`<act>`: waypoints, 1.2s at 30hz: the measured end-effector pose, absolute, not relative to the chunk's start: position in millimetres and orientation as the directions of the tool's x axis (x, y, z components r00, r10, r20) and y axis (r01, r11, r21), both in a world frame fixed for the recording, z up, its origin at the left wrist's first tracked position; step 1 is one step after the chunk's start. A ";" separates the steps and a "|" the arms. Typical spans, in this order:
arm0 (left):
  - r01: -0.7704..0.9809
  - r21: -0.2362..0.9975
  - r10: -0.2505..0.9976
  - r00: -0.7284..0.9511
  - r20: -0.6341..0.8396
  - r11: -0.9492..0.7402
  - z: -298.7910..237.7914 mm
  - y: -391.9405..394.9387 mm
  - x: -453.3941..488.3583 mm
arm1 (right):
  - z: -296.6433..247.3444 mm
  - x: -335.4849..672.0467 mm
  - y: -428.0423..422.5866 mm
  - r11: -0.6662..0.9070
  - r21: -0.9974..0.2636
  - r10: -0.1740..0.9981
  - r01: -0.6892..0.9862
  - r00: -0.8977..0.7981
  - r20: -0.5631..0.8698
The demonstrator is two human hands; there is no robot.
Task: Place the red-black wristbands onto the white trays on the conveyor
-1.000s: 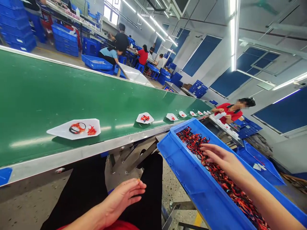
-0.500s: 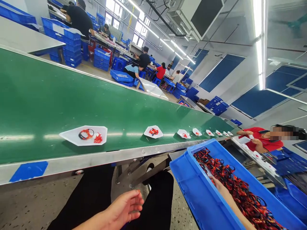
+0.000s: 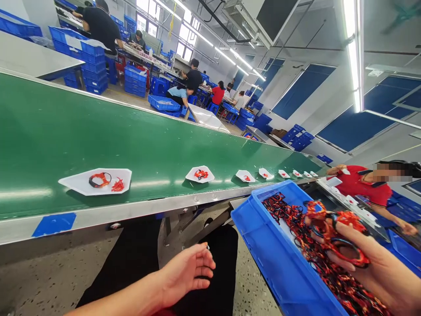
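Green conveyor belt runs across the view, carrying white trays of red-and-black loops, beside a long blue plastic crate heaped with tangled red-and-black cords. Above the crate, the right hand grips a looped red-and-black bunch. The left hand, open and empty, hovers near a black trouser leg.

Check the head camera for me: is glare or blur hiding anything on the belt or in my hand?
In the head view, ceiling lights lay pale glare streaks along the green belt, but the white tray stays readable. The wide lens tilts and bends the scene. The red-black cords in the right hand look fairly sharp, though tangling hides single strands.
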State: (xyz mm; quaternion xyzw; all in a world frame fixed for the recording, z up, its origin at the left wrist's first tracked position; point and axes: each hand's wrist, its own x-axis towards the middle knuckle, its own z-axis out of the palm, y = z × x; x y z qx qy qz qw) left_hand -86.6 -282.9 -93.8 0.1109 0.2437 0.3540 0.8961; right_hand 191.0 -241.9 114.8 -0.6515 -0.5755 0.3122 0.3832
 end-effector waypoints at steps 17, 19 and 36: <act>-0.816 0.026 0.782 0.543 -0.308 0.577 -69.7 -289.2 -132.4 | -41.6 -5.2 -276.1 0.640 -0.194 0.757 0.743 -0.569 0.321; -0.826 0.002 0.776 0.528 -0.344 0.564 -80.2 -293.2 -136.4 | -50.4 -10.6 -281.2 0.642 -0.237 0.764 0.729 -0.580 0.284; -0.746 -0.041 0.697 0.638 -0.328 0.664 -128.6 -300.0 -119.0 | -74.1 -1.8 -300.0 0.428 -0.716 0.897 0.551 -0.358 0.260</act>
